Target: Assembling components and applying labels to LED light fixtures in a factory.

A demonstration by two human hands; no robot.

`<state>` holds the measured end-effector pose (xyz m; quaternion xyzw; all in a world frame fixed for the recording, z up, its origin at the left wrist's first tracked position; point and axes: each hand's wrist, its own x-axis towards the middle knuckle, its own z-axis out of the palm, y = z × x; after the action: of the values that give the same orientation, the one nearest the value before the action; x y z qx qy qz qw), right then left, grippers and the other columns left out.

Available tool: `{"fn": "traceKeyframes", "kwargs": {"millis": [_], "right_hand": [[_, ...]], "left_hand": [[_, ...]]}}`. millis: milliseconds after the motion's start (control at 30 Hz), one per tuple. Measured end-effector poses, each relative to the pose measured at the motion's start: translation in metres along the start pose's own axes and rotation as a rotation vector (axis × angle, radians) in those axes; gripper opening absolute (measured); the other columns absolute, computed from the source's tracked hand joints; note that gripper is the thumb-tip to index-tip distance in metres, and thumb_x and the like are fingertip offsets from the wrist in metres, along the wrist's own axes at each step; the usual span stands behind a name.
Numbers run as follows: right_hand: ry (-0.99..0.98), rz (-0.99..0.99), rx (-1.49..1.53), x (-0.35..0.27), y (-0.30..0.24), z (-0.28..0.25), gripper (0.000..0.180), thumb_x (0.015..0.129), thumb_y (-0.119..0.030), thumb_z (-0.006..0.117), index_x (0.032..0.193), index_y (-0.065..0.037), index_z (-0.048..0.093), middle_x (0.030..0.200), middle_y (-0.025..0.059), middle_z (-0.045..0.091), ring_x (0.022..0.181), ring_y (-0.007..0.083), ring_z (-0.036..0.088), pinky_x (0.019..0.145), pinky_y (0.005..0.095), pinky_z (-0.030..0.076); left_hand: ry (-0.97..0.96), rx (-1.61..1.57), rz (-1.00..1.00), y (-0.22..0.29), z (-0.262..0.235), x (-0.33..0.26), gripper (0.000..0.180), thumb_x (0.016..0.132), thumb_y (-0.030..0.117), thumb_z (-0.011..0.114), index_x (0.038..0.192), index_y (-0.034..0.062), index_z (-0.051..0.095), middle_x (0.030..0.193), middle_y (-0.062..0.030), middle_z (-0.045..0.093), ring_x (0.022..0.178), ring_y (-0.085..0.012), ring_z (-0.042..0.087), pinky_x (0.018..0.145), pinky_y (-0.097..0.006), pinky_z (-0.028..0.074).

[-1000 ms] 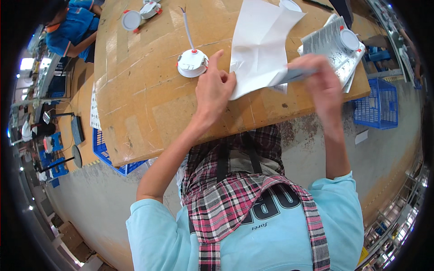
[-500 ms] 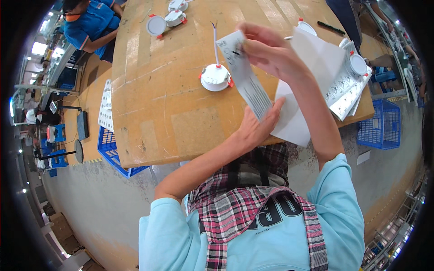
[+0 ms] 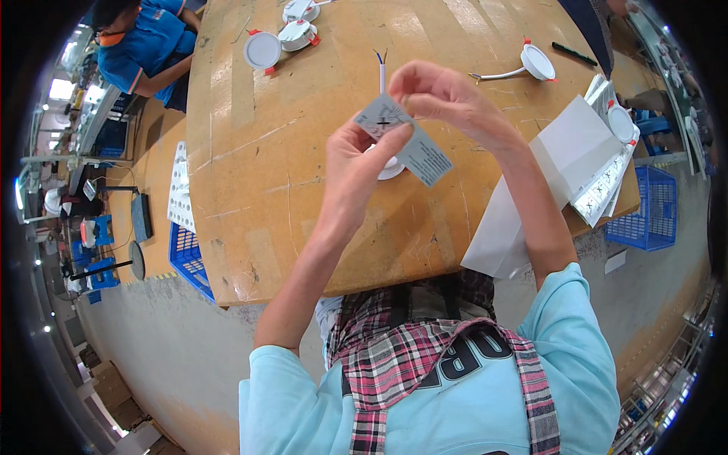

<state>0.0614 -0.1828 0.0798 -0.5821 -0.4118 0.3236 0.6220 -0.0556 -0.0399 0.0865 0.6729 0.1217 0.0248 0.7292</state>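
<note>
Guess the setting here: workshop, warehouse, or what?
Most likely a light-fitting assembly or packing workshop. Round white downlights with orange clips lie on a cardboard-topped workbench, blue crates stand beside it, and both hands, left hand and right hand, hold a folded leaflet. Another worker sits nearby.

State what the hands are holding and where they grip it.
Both hands hold a folded printed leaflet above the table: the left hand pinches its near-left part, the right hand its top edge.
</note>
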Motion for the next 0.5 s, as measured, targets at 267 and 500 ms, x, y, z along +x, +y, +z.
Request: {"fn": "traceKeyframes", "kwargs": {"millis": [267,500], "right_hand": [[0.093,0.188,-0.058,-0.007,0.0,0.01,0.034,0.08,-0.013,0.065,0.109,-0.002,0.052,0.096,0.0059,0.06,0.09,0.0118,0.057,0.085,0.0265,0.045],[0.176,0.094,-0.011,-0.008,0.006,0.001,0.029,0.08,-0.012,0.065,0.104,0.001,0.055,0.087,0.0035,0.063,0.085,0.0099,0.058,0.078,0.0236,0.045]], "left_hand": [[0.172,-0.535,0.103,-0.012,-0.006,0.001,0.013,0.088,0.015,0.061,0.095,0.0038,0.06,0.094,-0.004,0.064,0.084,-0.0104,0.059,0.079,-0.029,0.047],[0.131,-0.389,0.19,-0.023,-0.005,0.002,0.027,0.088,0.017,0.059,0.109,0.0016,0.052,0.109,-0.0086,0.057,0.098,-0.0144,0.056,0.086,-0.032,0.045]]}}
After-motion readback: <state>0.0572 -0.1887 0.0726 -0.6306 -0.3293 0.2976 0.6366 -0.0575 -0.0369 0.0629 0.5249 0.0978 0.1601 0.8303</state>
